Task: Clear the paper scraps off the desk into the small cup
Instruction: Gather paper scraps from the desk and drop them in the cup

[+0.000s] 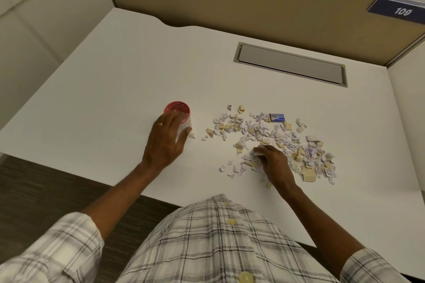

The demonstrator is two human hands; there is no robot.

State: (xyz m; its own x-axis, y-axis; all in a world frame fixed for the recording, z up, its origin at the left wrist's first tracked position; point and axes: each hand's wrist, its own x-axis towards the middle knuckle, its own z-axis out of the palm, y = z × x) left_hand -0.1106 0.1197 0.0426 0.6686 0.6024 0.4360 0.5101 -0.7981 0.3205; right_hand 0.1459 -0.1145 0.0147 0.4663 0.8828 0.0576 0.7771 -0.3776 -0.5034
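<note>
The left grip (167,138) holds the cup (178,109); the right grip (273,163) pinches scraps (276,133) (very light ones). Pinched loosely, some may fall on the worktop (138,64) before the cup.

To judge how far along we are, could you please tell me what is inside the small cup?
The small cup shows a red inside with pale specks, too blurred to identify. The left hand grips its near wall and covers it; the bottom cannot be seen.
</note>
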